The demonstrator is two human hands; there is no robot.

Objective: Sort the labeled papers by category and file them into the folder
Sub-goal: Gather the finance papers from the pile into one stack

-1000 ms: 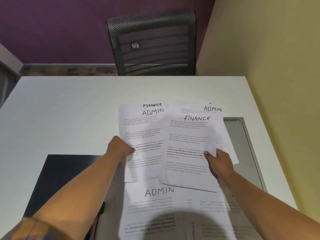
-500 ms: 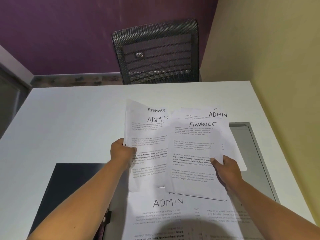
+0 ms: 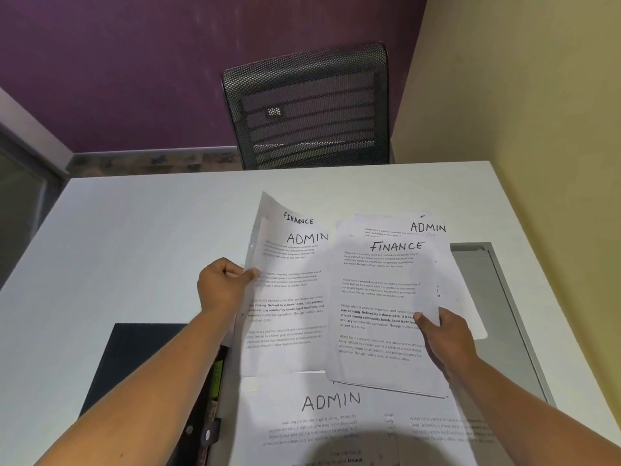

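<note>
From my station I read the left hand [image 3: 223, 287] pinching the left edge of a lifted bundle of white printed sheets [image 3: 289, 297]. Its top page is headed ADMIN, a FINANCE page peeks out behind, and the fingers curl round the edge. The right hand [image 3: 443, 334] grips a white sheet headed FINANCE [image 3: 379, 297] near its right edge, thumb on the face, with another ADMIN page [image 3: 426, 227] behind. Both are held apart above the white table [image 3: 134, 247], I judge so the headings can be compared. A white ADMIN sheet [image 3: 331, 403] lies flat below on what I take for the open grey folder [image 3: 497, 297].
</note>
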